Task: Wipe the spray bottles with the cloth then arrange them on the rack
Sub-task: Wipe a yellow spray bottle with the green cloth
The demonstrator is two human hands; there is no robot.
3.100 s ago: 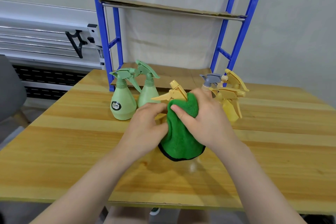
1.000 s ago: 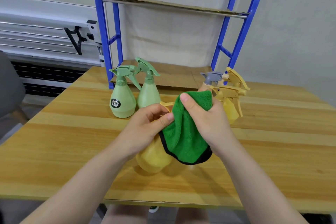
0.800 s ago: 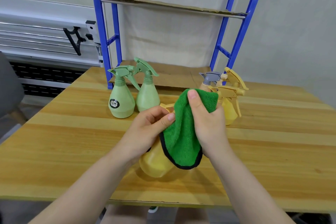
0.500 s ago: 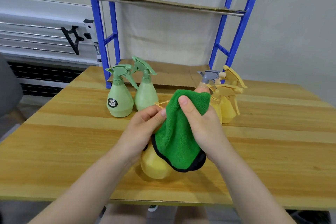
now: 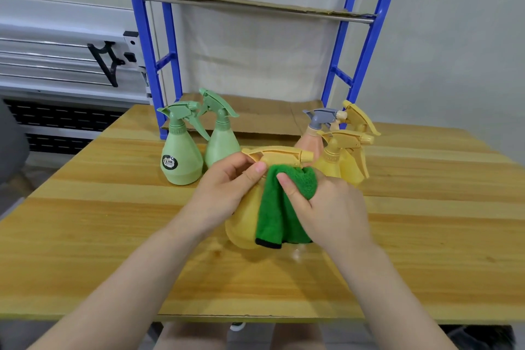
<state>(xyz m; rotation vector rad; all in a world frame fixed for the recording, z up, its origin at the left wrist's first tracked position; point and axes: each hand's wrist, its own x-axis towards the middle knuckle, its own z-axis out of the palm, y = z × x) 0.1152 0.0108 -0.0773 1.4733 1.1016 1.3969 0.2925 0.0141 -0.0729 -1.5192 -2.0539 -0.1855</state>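
A yellow spray bottle [image 5: 244, 224] stands upright on the wooden table [image 5: 113, 236] in front of me. My left hand [image 5: 227, 187] grips its neck just under the yellow trigger head. With my right hand [image 5: 326, 207] I press a green cloth [image 5: 278, 216] against the bottle's right side, fingers curled round the cloth. Behind, at the left, stand two green spray bottles [image 5: 181, 150]. At the right stand two yellow bottles [image 5: 346, 156] and a peach one with a grey head [image 5: 312, 139]. The blue rack [image 5: 147, 37] rises at the back of the table.
Brown cardboard lines the rack's lower shelf [image 5: 264, 116] and upper shelf [image 5: 255, 3]. A white wall rail with a black bracket [image 5: 108, 62] runs at the left. A dark chair edge [image 5: 11, 139] shows at far left.
The cloth has slid down from the bottle's top, so the yellow trigger head now shows. The bottle stands more upright, and my right hand has moved lower along its side.
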